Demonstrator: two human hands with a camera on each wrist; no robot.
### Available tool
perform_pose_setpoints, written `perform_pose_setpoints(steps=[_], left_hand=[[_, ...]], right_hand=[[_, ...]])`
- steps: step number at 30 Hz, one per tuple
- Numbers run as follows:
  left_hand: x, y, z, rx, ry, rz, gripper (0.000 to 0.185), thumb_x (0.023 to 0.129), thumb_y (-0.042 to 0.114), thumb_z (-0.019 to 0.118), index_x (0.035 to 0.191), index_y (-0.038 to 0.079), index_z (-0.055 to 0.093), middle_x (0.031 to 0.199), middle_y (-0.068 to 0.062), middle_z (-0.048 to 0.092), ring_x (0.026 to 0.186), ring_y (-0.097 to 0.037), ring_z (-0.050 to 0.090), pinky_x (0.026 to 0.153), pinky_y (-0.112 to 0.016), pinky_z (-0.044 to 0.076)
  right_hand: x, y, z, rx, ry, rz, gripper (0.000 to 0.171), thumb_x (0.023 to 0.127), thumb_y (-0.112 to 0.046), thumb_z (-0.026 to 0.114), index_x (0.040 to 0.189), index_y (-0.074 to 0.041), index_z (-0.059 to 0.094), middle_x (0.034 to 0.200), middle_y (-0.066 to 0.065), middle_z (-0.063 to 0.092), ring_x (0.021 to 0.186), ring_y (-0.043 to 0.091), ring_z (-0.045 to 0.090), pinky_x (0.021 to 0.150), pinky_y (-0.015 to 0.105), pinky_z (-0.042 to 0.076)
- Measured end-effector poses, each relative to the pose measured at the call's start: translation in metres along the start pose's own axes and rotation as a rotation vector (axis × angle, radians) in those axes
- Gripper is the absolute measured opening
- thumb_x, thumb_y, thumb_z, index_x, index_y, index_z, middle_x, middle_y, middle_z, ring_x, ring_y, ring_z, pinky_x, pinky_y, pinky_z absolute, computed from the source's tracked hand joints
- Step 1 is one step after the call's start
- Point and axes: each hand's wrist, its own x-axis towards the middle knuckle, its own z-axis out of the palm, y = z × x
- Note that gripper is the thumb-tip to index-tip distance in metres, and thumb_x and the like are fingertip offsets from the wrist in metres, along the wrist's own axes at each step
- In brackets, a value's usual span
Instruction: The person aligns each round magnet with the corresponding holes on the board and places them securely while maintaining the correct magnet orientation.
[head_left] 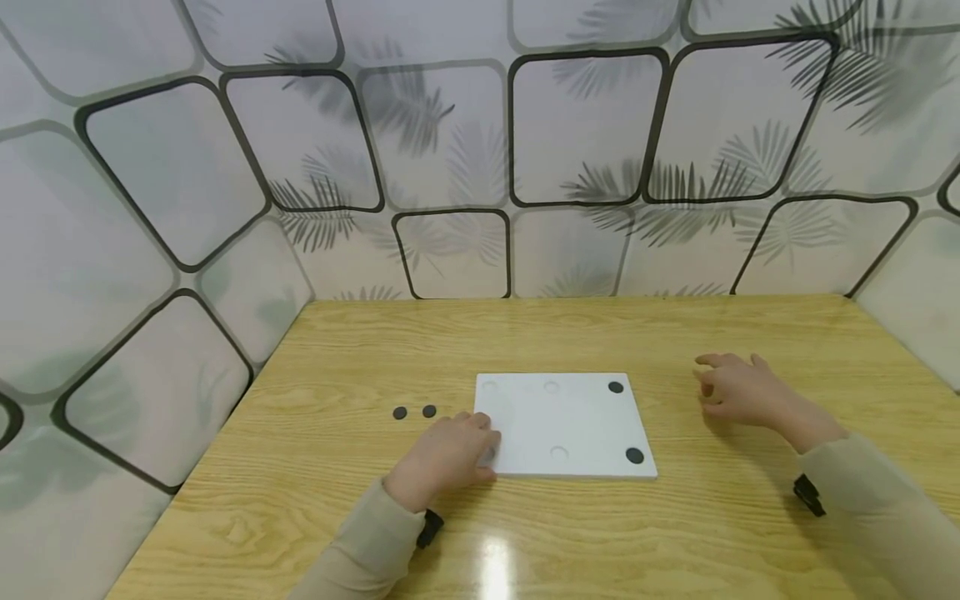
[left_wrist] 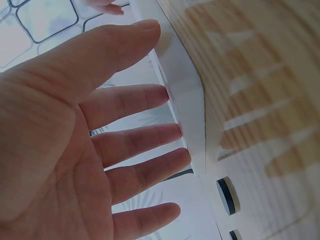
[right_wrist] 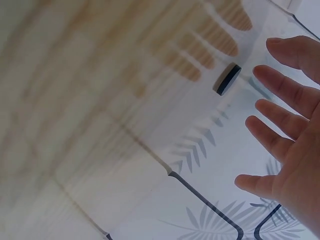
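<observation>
Left hand grip released beside white board, right hand released, head view shows both.

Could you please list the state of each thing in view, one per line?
White board: flat on the table, two black discs on it.
Black discs on the board: lying flat.
Two loose black discs: on the table, beside the board.
Left hand: open, fingers at the board's edge.
Right hand: open, holding nothing.

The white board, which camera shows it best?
The head view: the whole board lies flat with two black discs on it. The left wrist view shows only its edge by the left hand; the right wrist view, a blurred part.
</observation>
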Motion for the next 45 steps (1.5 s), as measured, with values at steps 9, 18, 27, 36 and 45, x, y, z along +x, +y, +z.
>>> perform_pose_setpoints(steps=[9,18,27,36,45], left_hand=[[0.0,-0.001,-0.001,-0.005,0.021,0.018,0.029,0.074,0.039,0.069,0.091,0.016,0.063,0.08,0.004,0.049,0.07,-0.01,0.046,0.058,-0.024,0.04],[0.0,-0.002,-0.001,0.001,0.016,0.027,0.03,0.074,0.04,0.068,0.091,0.016,0.062,0.081,0.004,0.048,0.07,-0.011,0.046,0.056,-0.024,0.04],[0.0,-0.003,-0.001,-0.015,0.009,0.023,0.03,0.075,0.04,0.068,0.092,0.016,0.062,0.083,0.004,0.048,0.072,-0.012,0.046,0.058,-0.025,0.04],[0.0,-0.002,-0.002,-0.018,-0.001,0.02,0.031,0.074,0.04,0.068,0.093,0.016,0.062,0.083,0.004,0.049,0.072,-0.012,0.046,0.059,-0.026,0.041],[-0.001,-0.001,-0.002,-0.01,-0.005,0.018,0.03,0.074,0.04,0.068,0.09,0.016,0.062,0.082,0.003,0.049,0.072,-0.012,0.046,0.058,-0.026,0.041]], right_hand=[[-0.006,0.008,0.001,0.019,-0.016,0.008,0.01,0.072,-0.015,0.067,0.068,-0.019,0.06,0.12,0.028,0.045,0.106,0.046,0.04,0.079,0.073,0.016],[-0.008,0.012,0.0,0.004,-0.017,0.011,0.011,0.071,-0.015,0.069,0.067,-0.021,0.06,0.119,0.028,0.045,0.105,0.047,0.04,0.078,0.073,0.016],[-0.009,0.014,0.001,0.02,-0.022,0.021,0.014,0.071,-0.014,0.068,0.066,-0.022,0.058,0.12,0.028,0.045,0.106,0.047,0.04,0.078,0.073,0.015],[-0.011,0.013,0.001,0.029,-0.033,0.034,0.013,0.072,-0.014,0.067,0.066,-0.021,0.058,0.121,0.028,0.044,0.107,0.047,0.038,0.079,0.073,0.014],[-0.011,0.014,0.003,0.015,-0.045,0.039,0.011,0.072,-0.017,0.069,0.068,-0.021,0.06,0.121,0.028,0.043,0.107,0.047,0.038,0.079,0.073,0.015]])
